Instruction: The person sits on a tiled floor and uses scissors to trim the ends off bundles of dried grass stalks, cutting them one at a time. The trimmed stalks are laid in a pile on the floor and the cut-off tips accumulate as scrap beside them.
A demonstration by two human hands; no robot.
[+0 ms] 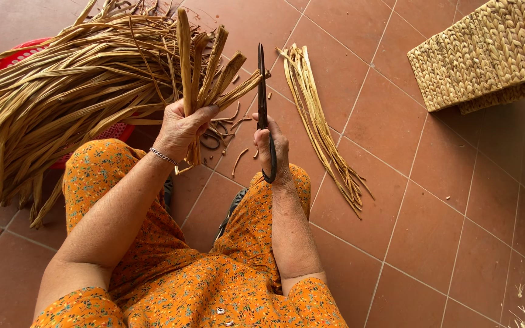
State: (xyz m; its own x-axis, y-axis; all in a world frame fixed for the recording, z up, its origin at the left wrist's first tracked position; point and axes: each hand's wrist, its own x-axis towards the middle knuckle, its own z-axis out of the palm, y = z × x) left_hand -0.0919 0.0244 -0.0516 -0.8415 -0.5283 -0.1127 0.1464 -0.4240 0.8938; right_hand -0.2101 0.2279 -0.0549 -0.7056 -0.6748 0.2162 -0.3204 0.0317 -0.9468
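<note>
My left hand (pixel 180 127) grips a small bunch of dried tan plant stalks (pixel 205 67), their cut ends pointing up and away from me. My right hand (pixel 273 149) holds a pair of dark scissors (pixel 262 91) by the handles, blades closed and pointing up, right beside the tips of the held stalks. A silver bracelet sits on my left wrist. My knees in orange flowered fabric lie below both hands.
A big heap of dried stalks (pixel 50 91) fills the left over a red plastic basket (pixel 16 54). A thin laid-out bundle of stalks (pixel 320 127) lies on the terracotta floor tiles (pixel 432 200). A woven basket (pixel 487 54) stands at top right. Short trimmings scatter near my knees.
</note>
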